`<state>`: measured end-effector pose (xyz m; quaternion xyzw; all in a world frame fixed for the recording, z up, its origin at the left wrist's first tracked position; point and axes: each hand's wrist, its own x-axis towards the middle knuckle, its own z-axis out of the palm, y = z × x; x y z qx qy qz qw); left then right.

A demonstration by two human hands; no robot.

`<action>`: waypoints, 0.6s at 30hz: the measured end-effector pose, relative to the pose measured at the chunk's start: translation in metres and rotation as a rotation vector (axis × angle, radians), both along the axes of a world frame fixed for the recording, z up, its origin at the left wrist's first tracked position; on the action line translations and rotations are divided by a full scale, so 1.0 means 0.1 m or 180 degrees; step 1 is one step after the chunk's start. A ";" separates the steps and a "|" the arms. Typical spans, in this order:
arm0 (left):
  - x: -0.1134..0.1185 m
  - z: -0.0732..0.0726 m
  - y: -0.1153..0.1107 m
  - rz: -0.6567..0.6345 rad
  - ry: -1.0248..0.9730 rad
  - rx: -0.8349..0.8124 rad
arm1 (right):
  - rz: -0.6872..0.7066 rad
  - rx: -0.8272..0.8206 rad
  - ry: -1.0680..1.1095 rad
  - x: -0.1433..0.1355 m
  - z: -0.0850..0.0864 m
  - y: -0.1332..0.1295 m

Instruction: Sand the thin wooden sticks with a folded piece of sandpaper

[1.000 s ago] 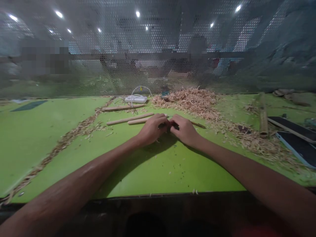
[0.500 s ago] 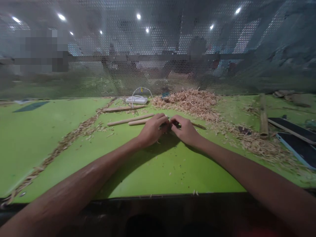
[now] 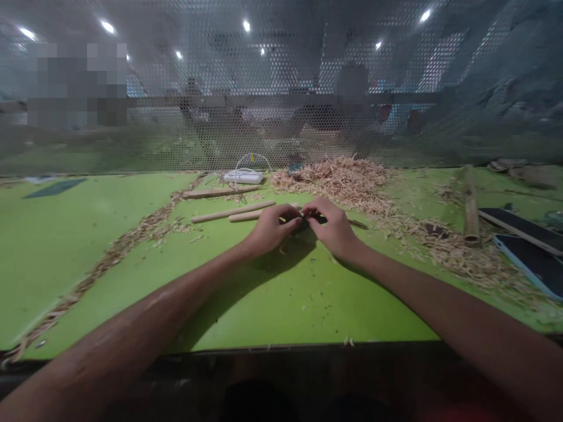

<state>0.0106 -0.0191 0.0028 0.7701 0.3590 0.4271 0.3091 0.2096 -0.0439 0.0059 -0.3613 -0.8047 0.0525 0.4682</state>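
Note:
My left hand [image 3: 273, 227] and my right hand [image 3: 331, 225] meet over the middle of the green table [image 3: 281, 310]. The fingertips of both are pinched together, almost touching. Whatever sits between them is too small and dark to name. Just behind my left hand lies a smooth wooden stick [image 3: 244, 216], partly covered by that hand. A second wooden stick [image 3: 233, 211] rests beyond it, roughly parallel. A thin brownish tool or strip [image 3: 358, 224] pokes out on the far side of my right hand; most of it is hidden.
Behind my hands rises a heap of wood shavings [image 3: 338, 176], trailing off to the right. A white power strip [image 3: 243, 176] with a cable and a rough wood piece [image 3: 220, 193] lie at the back. To the right are a bamboo tube [image 3: 471, 214] and two phones [image 3: 525, 264]. Perforated mesh [image 3: 272, 123] stands behind.
My left hand has turned slightly, its thumb and fingers showing more apart from the side. My right hand has shifted a little, its fingers rising over the meeting point. The sticks stay put.

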 end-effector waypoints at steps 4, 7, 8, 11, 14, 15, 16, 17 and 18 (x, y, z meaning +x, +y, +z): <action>-0.01 0.00 0.02 -0.0228 -0.0118 -0.0431 | -0.0111 0.0165 -0.0200 0.00 0.04 -0.01; -0.01 -0.02 0.03 -0.0197 -0.0294 -0.0639 | -0.0123 0.0275 -0.0311 0.00 0.06 -0.02; -0.01 -0.02 0.04 -0.0170 -0.0359 -0.0684 | -0.0109 0.0328 -0.0342 0.00 0.06 -0.02; -0.01 -0.02 0.03 -0.0134 -0.0511 -0.0794 | -0.0114 0.0448 -0.0415 0.00 0.07 -0.01; -0.01 -0.01 0.02 -0.0145 -0.0595 -0.0885 | -0.0247 0.0505 -0.0425 -0.01 0.07 0.00; -0.01 0.00 0.01 -0.0126 -0.0619 -0.0895 | -0.0305 0.0519 -0.0417 -0.01 0.06 0.00; -0.01 0.01 0.01 -0.0098 -0.0649 -0.0898 | -0.0358 0.0527 -0.0413 -0.02 0.06 -0.01; 0.00 0.01 0.01 -0.0067 -0.0687 -0.0902 | -0.0400 0.0537 -0.0414 -0.02 0.05 -0.01; 0.00 0.02 0.01 -0.0040 -0.0730 -0.0915 | -0.0428 0.0551 -0.0416 -0.02 0.05 -0.02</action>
